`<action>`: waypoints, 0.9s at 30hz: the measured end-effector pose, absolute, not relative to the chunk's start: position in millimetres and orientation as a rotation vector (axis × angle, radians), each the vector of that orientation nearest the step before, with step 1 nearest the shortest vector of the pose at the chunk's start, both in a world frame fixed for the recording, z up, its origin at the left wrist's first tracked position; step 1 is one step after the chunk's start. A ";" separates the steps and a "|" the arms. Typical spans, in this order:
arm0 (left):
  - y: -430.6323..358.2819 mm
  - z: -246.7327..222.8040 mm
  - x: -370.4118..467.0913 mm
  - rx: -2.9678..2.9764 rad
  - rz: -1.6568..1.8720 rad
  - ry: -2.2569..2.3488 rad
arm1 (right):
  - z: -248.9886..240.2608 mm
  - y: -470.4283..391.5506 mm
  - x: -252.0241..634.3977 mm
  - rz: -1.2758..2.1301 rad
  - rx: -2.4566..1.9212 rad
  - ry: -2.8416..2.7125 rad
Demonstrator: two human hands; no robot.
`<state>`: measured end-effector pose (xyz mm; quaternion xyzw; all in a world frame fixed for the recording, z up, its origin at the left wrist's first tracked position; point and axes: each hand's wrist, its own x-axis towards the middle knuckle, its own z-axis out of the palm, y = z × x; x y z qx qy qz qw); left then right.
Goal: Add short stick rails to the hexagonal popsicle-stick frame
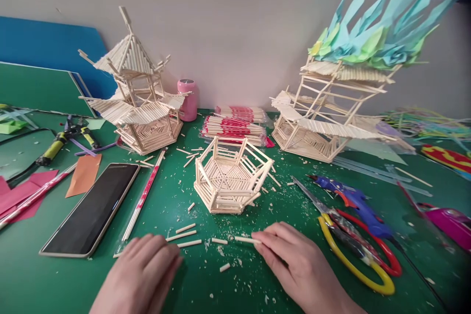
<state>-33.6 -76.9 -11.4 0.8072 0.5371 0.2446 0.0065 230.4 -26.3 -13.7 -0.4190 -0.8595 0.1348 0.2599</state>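
Note:
Pinched between the thumb and fingers of my right hand (294,262) is a short wooden stick (243,239), pointing left just above the table. My left hand (142,272) is curled, palm down, at the lower left; its fingertips are hidden, so what it holds, if anything, does not show. Beside it lie several cut wooden sticks (189,243), and a few short pieces (224,267) lie between the hands. Beyond them stands a small many-sided frame of wooden sticks (228,181), with a slatted floor and open railings.
Scissors (331,225) and a blue glue gun (356,206) lie right; a phone (91,208) and pliers (69,137) lie left. Two stick pavilions (136,108) (331,108) stand behind, with stick packs (233,130) and a pink can (188,100) between them.

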 end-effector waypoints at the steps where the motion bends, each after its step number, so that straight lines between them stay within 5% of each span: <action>1: -73.8 -10.3 -39.7 2.519 0.747 1.721 | -14.9 -23.7 230.1 0.349 -1.166 -2.334; 12: -61.7 -8.2 -55.2 2.551 0.463 1.632 | -30.2 -19.3 229.1 0.080 -1.254 -2.378; 27: -69.6 -5.8 -37.9 2.768 0.306 1.612 | -20.1 -27.7 222.7 0.166 -1.069 -2.271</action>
